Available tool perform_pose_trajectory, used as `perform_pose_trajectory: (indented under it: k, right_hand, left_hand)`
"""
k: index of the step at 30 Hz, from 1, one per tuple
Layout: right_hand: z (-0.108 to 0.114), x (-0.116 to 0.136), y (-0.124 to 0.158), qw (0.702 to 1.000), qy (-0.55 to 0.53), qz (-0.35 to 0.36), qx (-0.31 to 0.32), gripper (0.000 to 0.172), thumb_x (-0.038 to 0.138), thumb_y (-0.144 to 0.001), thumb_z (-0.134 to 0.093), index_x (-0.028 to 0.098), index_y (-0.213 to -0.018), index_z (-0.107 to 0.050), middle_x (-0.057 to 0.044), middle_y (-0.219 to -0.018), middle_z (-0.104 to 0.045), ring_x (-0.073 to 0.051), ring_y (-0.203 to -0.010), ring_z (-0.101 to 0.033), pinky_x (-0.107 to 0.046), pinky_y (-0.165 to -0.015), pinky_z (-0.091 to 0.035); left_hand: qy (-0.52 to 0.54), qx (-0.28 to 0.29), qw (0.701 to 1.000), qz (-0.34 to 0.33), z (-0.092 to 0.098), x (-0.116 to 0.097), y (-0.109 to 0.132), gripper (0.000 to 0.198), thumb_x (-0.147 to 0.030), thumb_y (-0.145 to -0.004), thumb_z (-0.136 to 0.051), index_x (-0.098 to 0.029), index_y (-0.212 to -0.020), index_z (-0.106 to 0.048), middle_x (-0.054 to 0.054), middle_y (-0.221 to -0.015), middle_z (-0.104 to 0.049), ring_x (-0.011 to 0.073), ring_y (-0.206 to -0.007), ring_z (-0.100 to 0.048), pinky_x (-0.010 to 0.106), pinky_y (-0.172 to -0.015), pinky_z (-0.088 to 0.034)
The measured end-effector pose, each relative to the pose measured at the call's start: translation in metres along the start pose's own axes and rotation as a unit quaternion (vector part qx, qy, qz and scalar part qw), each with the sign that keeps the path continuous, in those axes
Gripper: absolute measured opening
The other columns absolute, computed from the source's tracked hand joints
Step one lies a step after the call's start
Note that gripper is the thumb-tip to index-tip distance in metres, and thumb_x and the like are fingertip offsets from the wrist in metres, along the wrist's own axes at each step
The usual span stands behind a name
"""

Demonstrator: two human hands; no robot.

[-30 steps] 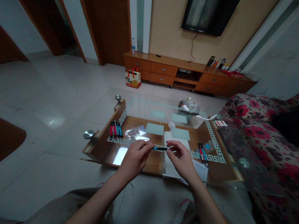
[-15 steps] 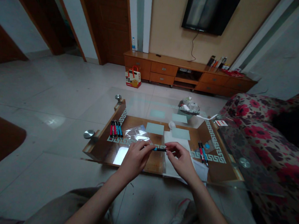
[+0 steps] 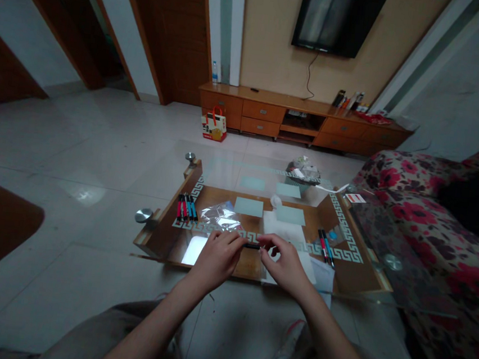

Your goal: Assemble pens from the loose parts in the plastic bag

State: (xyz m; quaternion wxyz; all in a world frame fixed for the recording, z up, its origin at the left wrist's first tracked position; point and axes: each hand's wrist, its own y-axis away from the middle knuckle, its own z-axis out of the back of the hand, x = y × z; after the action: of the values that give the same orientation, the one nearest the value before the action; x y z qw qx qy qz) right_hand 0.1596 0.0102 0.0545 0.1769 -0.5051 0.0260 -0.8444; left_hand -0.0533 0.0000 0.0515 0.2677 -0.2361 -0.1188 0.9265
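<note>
A pen (image 3: 252,246) is held level over the near part of the glass coffee table (image 3: 208,258); only its dark middle shows between my hands. My left hand (image 3: 220,252) is closed around its left end, fingers covering that part. At the other end, the thumb and fingertips of my right hand (image 3: 283,261) pinch the tip. Several red and blue pens (image 3: 187,207) with black ends lie side by side on the left of the table. To the right lie a red and a blue pen (image 3: 326,247). A clear plastic bag (image 3: 221,214) rests beyond my left hand.
White paper (image 3: 322,275) lies by my right wrist. At the table's far side is a bin with a bag (image 3: 303,170). A flowered sofa (image 3: 422,219) stands at right. Along the wall runs a wooden TV cabinet (image 3: 261,111), with a paper bag (image 3: 214,126) before it.
Both hands have come slightly closer together, and the pen has dropped a little towards me. Its blue part, visible before, is now covered by my left fingers.
</note>
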Motion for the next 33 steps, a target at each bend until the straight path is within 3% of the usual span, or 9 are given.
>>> perform_pose_trajectory:
  k: [4, 11, 14, 19, 24, 28, 33]
  right_hand:
    - [-0.004, -0.002, 0.001, 0.999, 0.029, 0.028, 0.018, 0.032, 0.011, -0.083, -0.055, 0.025, -0.108, -0.068, -0.003, -0.096, -0.071, -0.017, -0.083, -0.064, -0.032, -0.079, -0.051]
    - [-0.006, 0.002, 0.001, 0.995, 0.077, 0.044, 0.045, 0.034, 0.010, -0.085, -0.053, 0.026, -0.112, -0.065, -0.003, -0.099, -0.070, -0.020, -0.090, -0.064, -0.035, -0.085, -0.050]
    - [-0.007, 0.000, 0.002, 0.993, 0.108, 0.035, 0.028, 0.033, 0.015, -0.087, -0.055, 0.025, -0.117, -0.063, -0.005, -0.103, -0.069, -0.021, -0.092, -0.064, -0.036, -0.087, -0.050]
    - [-0.010, -0.009, 0.004, 0.986, 0.167, -0.005, 0.003, 0.035, 0.018, -0.088, -0.054, 0.022, -0.123, -0.058, -0.008, -0.114, -0.066, -0.022, -0.097, -0.063, -0.037, -0.089, -0.049]
    - [-0.016, -0.020, 0.006, 0.979, 0.196, -0.021, 0.062, 0.034, 0.017, -0.087, -0.056, 0.019, -0.121, -0.058, -0.011, -0.115, -0.062, -0.024, -0.107, -0.059, -0.038, -0.097, -0.047]
    - [-0.026, -0.029, 0.006, 0.975, 0.187, 0.003, 0.116, 0.040, 0.016, -0.085, -0.060, 0.020, -0.125, -0.059, -0.012, -0.122, -0.059, -0.026, -0.116, -0.055, -0.041, -0.104, -0.043]
    - [-0.036, -0.040, 0.002, 0.969, 0.202, 0.004, 0.141, 0.046, 0.019, -0.085, -0.061, 0.021, -0.131, -0.058, -0.013, -0.138, -0.050, -0.027, -0.127, -0.048, -0.044, -0.110, -0.038]
  left_hand:
    - [-0.012, 0.034, 0.999, 0.009, -0.001, 0.000, 0.001, 0.035, -0.012, -0.091, -0.053, -0.027, -0.123, -0.058, 0.006, -0.106, -0.065, 0.0235, -0.099, -0.059, 0.036, -0.081, -0.041]
    - [-0.031, 0.043, 0.999, 0.004, 0.000, 0.001, 0.001, 0.041, -0.019, -0.094, -0.056, -0.033, -0.132, -0.054, 0.004, -0.103, -0.066, 0.0214, -0.092, -0.062, 0.032, -0.075, -0.041]
    - [-0.038, 0.035, 0.999, 0.012, -0.002, 0.002, 0.001, 0.041, -0.019, -0.094, -0.055, -0.035, -0.131, -0.055, 0.004, -0.103, -0.066, 0.0196, -0.087, -0.063, 0.030, -0.072, -0.042]
    - [-0.033, 0.011, 0.997, 0.068, -0.001, 0.007, 0.003, 0.028, -0.019, -0.095, -0.053, -0.029, -0.119, -0.063, 0.005, -0.100, -0.066, 0.0197, -0.086, -0.064, 0.029, -0.073, -0.044]
    - [-0.026, -0.006, 0.992, 0.122, 0.004, 0.010, 0.003, 0.026, -0.022, -0.097, -0.051, -0.028, -0.119, -0.063, 0.005, -0.104, -0.066, 0.0200, -0.088, -0.063, 0.031, -0.079, -0.045]
    - [-0.009, -0.011, 0.992, 0.125, 0.005, 0.014, 0.002, 0.024, -0.021, -0.097, -0.051, -0.027, -0.117, -0.064, 0.005, -0.101, -0.066, 0.0210, -0.091, -0.062, 0.032, -0.082, -0.045]
    - [0.010, -0.019, 0.992, 0.123, 0.001, 0.020, 0.001, 0.024, -0.020, -0.097, -0.050, -0.025, -0.117, -0.064, 0.006, -0.103, -0.066, 0.0208, -0.090, -0.063, 0.033, -0.081, -0.047]
